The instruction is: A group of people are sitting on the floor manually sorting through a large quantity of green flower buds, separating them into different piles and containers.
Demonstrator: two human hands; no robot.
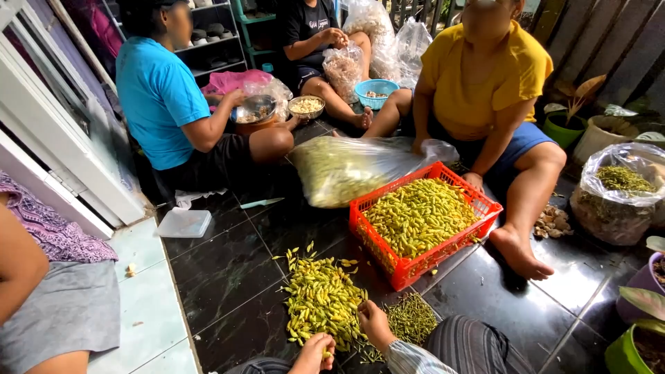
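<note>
left hand (pixel 315 352): at bottom edge, fingers curled on a few yellow-green chilies from the near rim of the chili pile (pixel 322 298)
right hand (pixel 375 323): pinching at the pile's right edge, grip narrow; what it holds cannot be told
chili pile: loose on the dark tiled floor (pixel 228 270), just in front of the wearer
stem heap (pixel 412 318): thin green stems, right of the pile
red crate (pixel 388 260): plastic, full of chilies, beyond the pile
clear bag (pixel 346 166): large, lying on its side behind the crate, chilies inside
plastic tub (pixel 183 223): clear, left, contents cannot be told
blue bowl (pixel 376 92): far back, pale bits inside
</note>
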